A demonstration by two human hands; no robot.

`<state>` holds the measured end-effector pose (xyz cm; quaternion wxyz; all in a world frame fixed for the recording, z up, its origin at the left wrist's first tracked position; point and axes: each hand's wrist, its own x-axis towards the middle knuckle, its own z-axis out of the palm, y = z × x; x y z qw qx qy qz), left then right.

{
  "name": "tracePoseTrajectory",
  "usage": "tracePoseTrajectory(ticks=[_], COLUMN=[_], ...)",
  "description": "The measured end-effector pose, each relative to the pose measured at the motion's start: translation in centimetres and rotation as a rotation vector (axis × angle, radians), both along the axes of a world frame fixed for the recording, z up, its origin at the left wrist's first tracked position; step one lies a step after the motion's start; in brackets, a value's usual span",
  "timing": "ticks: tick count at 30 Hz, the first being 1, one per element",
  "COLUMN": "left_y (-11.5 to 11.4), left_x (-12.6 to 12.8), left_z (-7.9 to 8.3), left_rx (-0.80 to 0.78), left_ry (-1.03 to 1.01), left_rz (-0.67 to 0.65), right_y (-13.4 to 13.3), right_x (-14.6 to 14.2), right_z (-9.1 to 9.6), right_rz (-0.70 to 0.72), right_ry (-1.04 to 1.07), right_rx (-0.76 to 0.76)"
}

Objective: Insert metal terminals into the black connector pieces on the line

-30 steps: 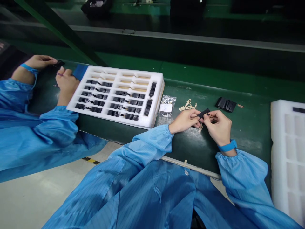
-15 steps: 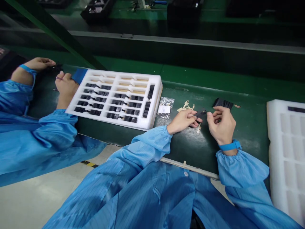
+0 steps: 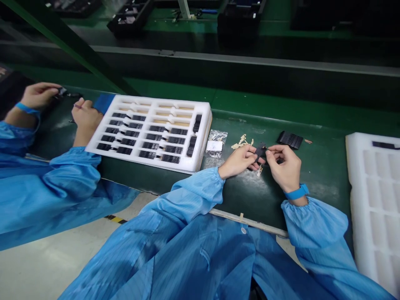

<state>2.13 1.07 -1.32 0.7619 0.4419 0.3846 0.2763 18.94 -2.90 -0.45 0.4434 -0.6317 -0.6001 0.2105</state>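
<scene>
My left hand [image 3: 240, 160] pinches a small black plastic part [image 3: 260, 150] just above the green bench [image 3: 250, 196]. My right hand [image 3: 283, 164] meets it from the right, fingertips closed on the same part's end. A blue band [image 3: 296, 192] circles my right wrist. Small beige tabs [image 3: 241, 142] lie scattered just behind my left hand. A stack of black parts [image 3: 290, 139] rests behind my right hand.
A white foam tray [image 3: 203, 137] with rows of black parts lies to the left, a small clear bag [image 3: 215, 143] beside it. Another white foam tray [image 3: 375, 200] sits at the right edge. A co-worker's hands [image 3: 83, 116] work at the far left. Dark bins stand beyond the conveyor rail.
My right hand had drawn away from the black part half a second ago and has come back onto it. The co-worker's far hand has shifted a little left.
</scene>
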Motion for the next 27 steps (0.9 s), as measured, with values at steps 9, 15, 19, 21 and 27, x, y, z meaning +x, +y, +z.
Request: tracePoseTrajectory(ticks=[9,15,19,21,27], left_y=[-0.12,-0.35,-0.48,-0.52,-0.65], left_x=[-0.03,-0.12,-0.24,-0.28,-0.41], left_z=[0.01,-0.04,-0.1,-0.17,-0.3], left_rx=[0.012,0.043,0.095,0.114,0.167], left_ry=[0.0,0.017,0.031,0.029,0.04], left_rz=[-0.032,-0.064,-0.073,-0.072,-0.088], right_y=[0.04,0.05,0.13,0.16,0.09], right_x=[-0.03,-0.27,-0.28,-0.27,-0.38], right_z=[-0.49,-0.6,-0.73,-0.77,-0.75], right_rz=[0.012,-0.021,-0.04,-0.048,-0.066], right_ry=[0.115,0.112,0.124,0.124,0.11], right_rx=[-0.061,-0.069,-0.087,-0.092,-0.094])
